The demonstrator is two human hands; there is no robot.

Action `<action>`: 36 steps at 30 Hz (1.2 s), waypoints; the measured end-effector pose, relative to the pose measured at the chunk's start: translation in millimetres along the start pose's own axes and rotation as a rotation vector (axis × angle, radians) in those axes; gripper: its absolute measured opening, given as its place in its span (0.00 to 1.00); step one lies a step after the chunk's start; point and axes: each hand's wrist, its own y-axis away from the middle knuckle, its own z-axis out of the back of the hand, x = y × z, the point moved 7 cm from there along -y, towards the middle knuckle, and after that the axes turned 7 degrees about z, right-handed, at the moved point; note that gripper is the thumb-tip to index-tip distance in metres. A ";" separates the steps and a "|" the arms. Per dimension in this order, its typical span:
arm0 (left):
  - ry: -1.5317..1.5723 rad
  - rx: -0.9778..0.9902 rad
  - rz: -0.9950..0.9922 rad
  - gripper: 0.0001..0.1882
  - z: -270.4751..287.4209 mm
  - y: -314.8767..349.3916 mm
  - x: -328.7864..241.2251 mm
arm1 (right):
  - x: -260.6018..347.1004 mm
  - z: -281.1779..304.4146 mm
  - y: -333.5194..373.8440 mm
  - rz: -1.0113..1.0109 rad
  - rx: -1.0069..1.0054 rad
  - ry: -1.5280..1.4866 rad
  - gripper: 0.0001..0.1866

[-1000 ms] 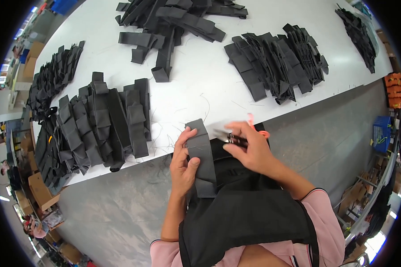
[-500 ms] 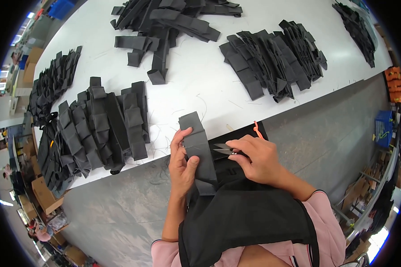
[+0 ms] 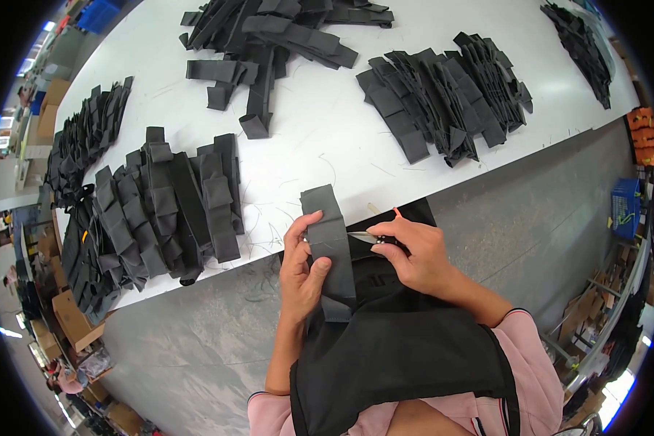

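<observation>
My left hand (image 3: pixel 303 272) grips a dark grey folded fabric strip (image 3: pixel 329 243), fingers at its left edge and thumb on its face. The strip stands roughly lengthwise, its top end over the table edge and its lower end by my black apron (image 3: pixel 414 352). In my right hand (image 3: pixel 416 251) is a small pair of thread snips (image 3: pixel 367 237), pinched between thumb and fingers. The blades point left and meet the strip's right edge. A bit of orange cord (image 3: pixel 397 212) shows above my right hand.
On the white table (image 3: pixel 298 145) lie a stack of dark strips (image 3: pixel 171 203) at left, a loose heap (image 3: pixel 269 36) at the far side and another stack (image 3: pixel 447 102) at right. Loose threads are scattered about. A blue crate (image 3: pixel 623 207) stands beyond the floor at right.
The strip and my left hand have shifted slightly right. My right hand has moved a little left, and the snips' blades, apart before, are now closer together at the strip's edge.
</observation>
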 end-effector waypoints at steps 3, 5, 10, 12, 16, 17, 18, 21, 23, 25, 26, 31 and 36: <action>-0.045 0.006 -0.027 0.16 1.4 -0.4 0.6 | 1.8 0.9 -2.2 -0.073 0.068 0.008 0.09; -0.040 0.019 -0.017 0.16 -0.3 0.4 0.3 | -1.6 -1.7 -0.6 -0.046 0.083 0.030 0.09; -0.053 0.025 -0.036 0.16 -1.7 -0.2 0.1 | 1.1 -1.8 -9.1 -0.054 0.141 -0.006 0.10; -0.096 0.047 -0.080 0.16 -4.3 -0.4 -3.2 | -1.3 -10.6 -8.9 -0.041 0.202 -0.046 0.11; -0.145 0.068 -0.113 0.16 -5.5 -0.3 -5.6 | -1.6 -18.1 -12.1 -0.037 0.254 -0.068 0.13; -0.144 0.065 -0.112 0.16 -5.3 -0.6 -6.0 | -0.8 -18.9 -12.1 -0.002 0.234 -0.059 0.13; -0.143 0.062 -0.110 0.15 -5.0 -0.5 -6.2 | 0.7 -18.8 -12.3 0.033 0.216 -0.050 0.13; -0.112 0.056 -0.063 0.16 -5.3 0.5 -3.6 | 1.2 -19.0 -11.8 0.013 0.233 -0.008 0.11; -0.114 0.067 -0.092 0.15 -3.7 0.4 -3.7 | -5.9 -20.7 -4.8 -0.088 0.178 -0.117 0.10; -0.114 0.077 -0.121 0.15 -4.8 -2.2 -2.3 | -17.8 -25.2 0.0 -0.189 0.124 -0.224 0.10; -0.028 0.045 -0.069 0.14 -2.7 -8.8 1.8 | -29.6 -27.7 -1.6 -0.302 0.041 -0.362 0.10; 0.210 -0.182 0.187 0.07 6.5 -31.0 14.2 | -20.6 -21.2 1.0 -0.395 0.135 -0.344 0.11; 0.119 -0.341 0.270 0.18 12.4 -45.1 6.9 | 24.8 -24.6 2.4 0.123 0.231 -0.239 0.22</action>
